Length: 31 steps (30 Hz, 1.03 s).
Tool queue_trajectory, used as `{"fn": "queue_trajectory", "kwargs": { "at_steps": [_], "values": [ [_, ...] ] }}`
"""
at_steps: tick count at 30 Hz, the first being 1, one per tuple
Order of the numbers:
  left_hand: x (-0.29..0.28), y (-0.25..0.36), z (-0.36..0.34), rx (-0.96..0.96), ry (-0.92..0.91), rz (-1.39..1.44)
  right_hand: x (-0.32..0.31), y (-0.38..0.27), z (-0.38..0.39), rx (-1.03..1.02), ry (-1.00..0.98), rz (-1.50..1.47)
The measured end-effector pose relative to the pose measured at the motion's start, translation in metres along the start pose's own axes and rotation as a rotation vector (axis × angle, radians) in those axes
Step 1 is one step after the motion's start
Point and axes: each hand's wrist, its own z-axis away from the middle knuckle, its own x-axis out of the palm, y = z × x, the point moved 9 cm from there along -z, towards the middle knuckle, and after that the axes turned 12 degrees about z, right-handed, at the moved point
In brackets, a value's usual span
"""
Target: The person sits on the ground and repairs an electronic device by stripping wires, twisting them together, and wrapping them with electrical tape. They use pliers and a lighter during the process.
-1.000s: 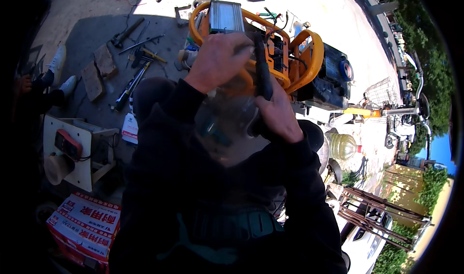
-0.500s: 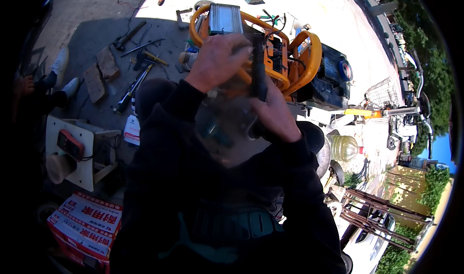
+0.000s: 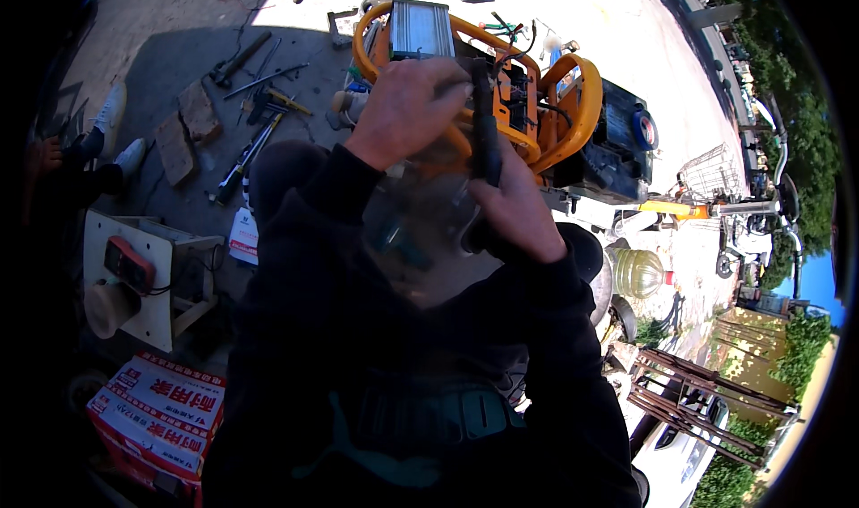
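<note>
My right hand [image 3: 521, 205] is closed round the lower end of a long, dark, bar-like piece [image 3: 486, 132] that stands nearly upright in front of me. At its upper part, my left hand [image 3: 403, 112] has its fingers bent and pressed together; what they pinch is hidden. Just beyond both hands lies an orange tubular frame [image 3: 591, 105], with a silver ribbed metal box [image 3: 420, 30] at its far left and loose wires [image 3: 514, 38] rising from its middle. A black case [image 3: 617, 150] sits against the frame's right side, bearing a blue roll of tape [image 3: 643, 130].
On the left ground are a hammer [image 3: 240, 59], broken bricks [image 3: 183, 132] and several hand tools [image 3: 250, 159]. Nearer stand a wooden stool [image 3: 161, 284] with a red meter [image 3: 130, 264] and a red-white carton [image 3: 165, 409]. A yellowish bottle [image 3: 637, 273] is at right; someone's shoes [image 3: 121, 132] show far left.
My right hand and the dark piece have shifted slightly right in the picture, as has the orange frame. My left hand keeps nearly the same place and both grips look unchanged.
</note>
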Motion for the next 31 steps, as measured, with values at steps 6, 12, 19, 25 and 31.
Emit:
{"fn": "queue_trajectory", "kwargs": {
  "at_steps": [6, 12, 19, 25, 31],
  "values": [
    [0.0, 0.002, 0.002, -0.008, 0.005, -0.001, -0.003, 0.001, 0.002, 0.036, 0.02, 0.029],
    [0.003, 0.002, 0.002, 0.011, 0.003, 0.015, -0.004, 0.004, 0.0, -0.022, 0.082, 0.054],
    [0.003, -0.012, -0.001, 0.042, 0.009, -0.038, -0.002, 0.012, -0.003, 0.025, 0.018, 0.054],
    [-0.006, 0.002, 0.002, -0.108, 0.02, 0.013, 0.051, 0.111, 0.063, 0.266, -0.463, -0.289],
    [-0.007, -0.016, 0.006, -0.254, -0.053, 0.237, 0.291, 0.312, 0.02, 0.16, -0.876, 0.682]
  ]
}}
